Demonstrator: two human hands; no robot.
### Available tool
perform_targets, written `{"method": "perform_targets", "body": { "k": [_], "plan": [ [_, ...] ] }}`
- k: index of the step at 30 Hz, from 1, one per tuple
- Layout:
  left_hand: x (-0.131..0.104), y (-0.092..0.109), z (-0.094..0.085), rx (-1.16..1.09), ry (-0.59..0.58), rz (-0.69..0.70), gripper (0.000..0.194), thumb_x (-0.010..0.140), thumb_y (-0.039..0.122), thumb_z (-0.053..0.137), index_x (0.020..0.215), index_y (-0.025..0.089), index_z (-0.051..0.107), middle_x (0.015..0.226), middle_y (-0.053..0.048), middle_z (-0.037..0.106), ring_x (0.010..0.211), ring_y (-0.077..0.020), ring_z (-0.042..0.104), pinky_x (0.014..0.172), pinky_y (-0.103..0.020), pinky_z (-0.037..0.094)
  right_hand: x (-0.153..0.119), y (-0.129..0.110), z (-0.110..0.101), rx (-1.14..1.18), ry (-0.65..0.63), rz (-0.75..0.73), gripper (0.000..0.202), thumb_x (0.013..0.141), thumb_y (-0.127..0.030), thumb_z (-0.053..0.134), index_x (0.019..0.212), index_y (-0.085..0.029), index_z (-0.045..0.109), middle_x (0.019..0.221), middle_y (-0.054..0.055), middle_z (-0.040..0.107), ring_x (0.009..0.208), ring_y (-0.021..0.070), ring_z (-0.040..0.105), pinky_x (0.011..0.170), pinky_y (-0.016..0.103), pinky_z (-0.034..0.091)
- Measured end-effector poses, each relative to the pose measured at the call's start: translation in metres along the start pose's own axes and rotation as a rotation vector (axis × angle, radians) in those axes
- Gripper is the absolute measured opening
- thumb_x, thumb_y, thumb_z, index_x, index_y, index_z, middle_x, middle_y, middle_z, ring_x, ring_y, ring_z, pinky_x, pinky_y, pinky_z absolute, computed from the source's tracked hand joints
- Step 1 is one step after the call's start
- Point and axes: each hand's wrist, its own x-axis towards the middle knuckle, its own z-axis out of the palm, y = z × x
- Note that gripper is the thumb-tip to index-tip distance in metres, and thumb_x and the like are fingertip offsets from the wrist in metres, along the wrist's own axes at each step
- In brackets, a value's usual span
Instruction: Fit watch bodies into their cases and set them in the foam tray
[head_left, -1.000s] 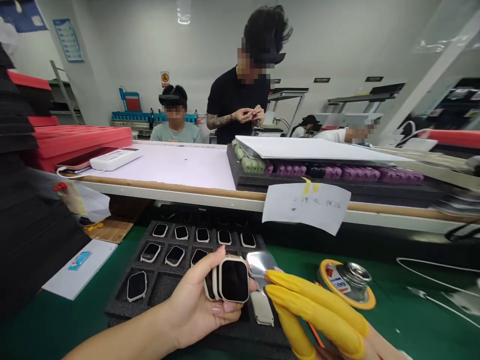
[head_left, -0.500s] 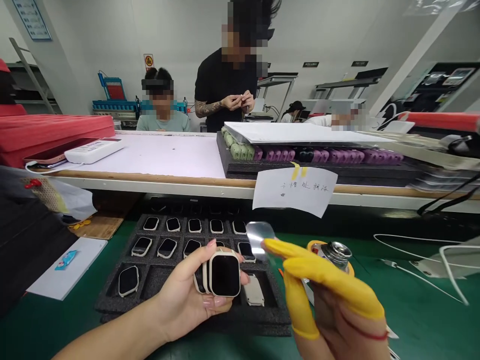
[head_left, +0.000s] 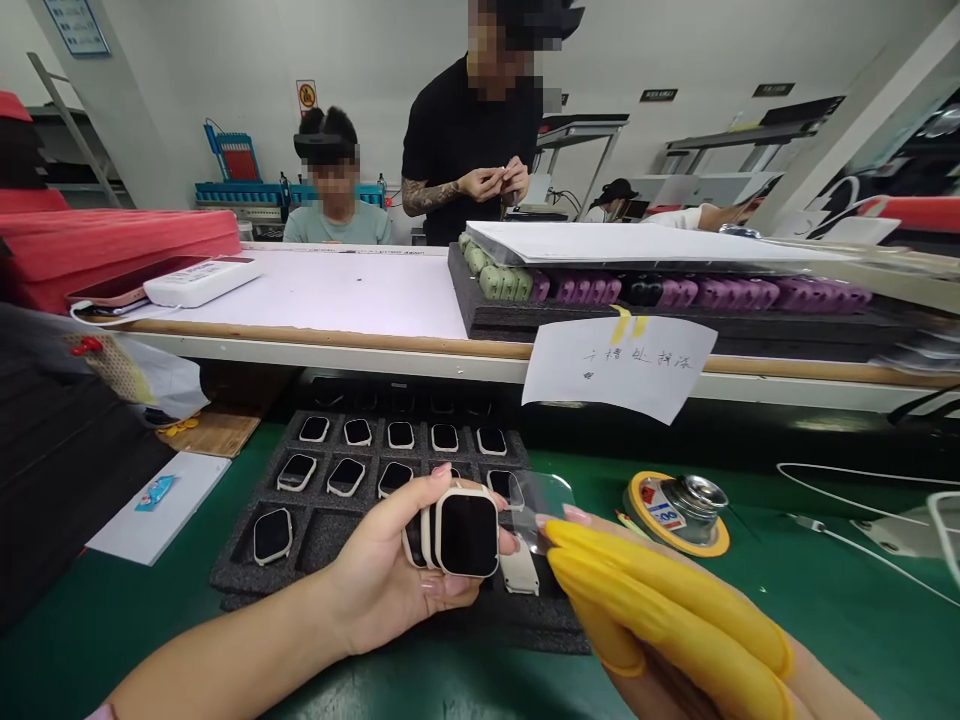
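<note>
My left hand [head_left: 390, 555] is wrapped round a small stack of smartwatches [head_left: 466, 533] without straps, the front one with its black screen facing me. Yellow finger cots cover some fingers of my right hand [head_left: 637, 590]. Between its fingertips is a clear plastic film [head_left: 551, 500], just right of the watches and apart from the front screen. Below both hands lies a dark foam tray [head_left: 330, 540] with several more watches [head_left: 271, 535] in its compartments. A pale watch-sized piece [head_left: 520, 570] sits in the tray behind my left fingers, partly hidden.
A round metal-topped container [head_left: 701, 495] stands in a yellow tape roll [head_left: 637, 490] at the right, near a white cable [head_left: 862, 555]. A shelf [head_left: 360, 300] crosses above the tray, with a handwritten paper [head_left: 619, 365] hanging from it. Two people [head_left: 469, 130] are behind it.
My right hand has turned and its fingers have come together, with the film lower and its tip still near the watches. The view has shifted slightly; my left hand keeps its hold.
</note>
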Motion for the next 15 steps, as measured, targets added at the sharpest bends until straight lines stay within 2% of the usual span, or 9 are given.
{"method": "perform_targets", "body": {
  "k": [3, 6, 8, 12, 15],
  "plan": [
    [0.000, -0.001, 0.000, -0.014, -0.001, -0.005, 0.036, 0.078, 0.046, 0.077, 0.088, 0.011, 0.075, 0.073, -0.007, 0.068, 0.041, -0.0044, 0.046, 0.044, -0.017, 0.025, 0.005, -0.004, 0.005, 0.012, -0.018, -0.064, 0.052, 0.087, -0.020, 0.068, 0.134, -0.043, 0.061, 0.122, -0.001, 0.074, 0.107, 0.0308, 0.073, 0.090, 0.048, 0.064],
    [0.000, -0.002, 0.000, -0.023, -0.001, -0.015, 0.038, 0.075, 0.048, 0.079, 0.087, 0.012, 0.075, 0.064, -0.002, 0.062, 0.040, -0.0036, 0.043, 0.044, -0.016, 0.024, 0.010, -0.012, 0.014, 0.003, -0.024, -0.070, 0.037, 0.096, -0.024, 0.055, 0.129, -0.036, 0.066, 0.118, 0.002, 0.075, 0.101, 0.0278, 0.075, 0.090, 0.043, 0.065],
    [-0.001, -0.002, 0.000, -0.016, -0.003, -0.021, 0.040, 0.073, 0.049, 0.081, 0.087, 0.013, 0.076, 0.062, -0.001, 0.062, 0.039, -0.0034, 0.043, 0.043, -0.016, 0.024, 0.009, -0.017, 0.019, -0.009, -0.029, -0.072, 0.034, 0.098, -0.025, 0.050, 0.125, -0.034, 0.069, 0.115, 0.003, 0.076, 0.096, 0.0265, 0.076, 0.087, 0.041, 0.065],
    [-0.001, -0.002, 0.000, 0.001, 0.015, -0.034, 0.041, 0.072, 0.051, 0.081, 0.087, 0.013, 0.075, 0.064, -0.001, 0.062, 0.040, -0.0026, 0.041, 0.043, -0.015, 0.024, 0.007, -0.015, 0.022, -0.057, -0.054, -0.090, 0.033, 0.098, -0.026, 0.049, 0.123, -0.030, 0.070, 0.115, 0.006, 0.076, 0.096, 0.0277, 0.075, 0.082, 0.041, 0.066],
    [-0.001, -0.003, 0.000, 0.013, 0.057, -0.017, 0.044, 0.071, 0.053, 0.082, 0.089, 0.013, 0.073, 0.069, -0.001, 0.063, 0.044, -0.0028, 0.042, 0.045, -0.015, 0.026, 0.016, -0.013, 0.022, -0.120, -0.081, -0.235, 0.034, 0.090, -0.016, 0.060, 0.121, -0.026, 0.068, 0.107, 0.008, 0.077, 0.099, 0.0277, 0.072, 0.084, 0.043, 0.064]
  ]
}}
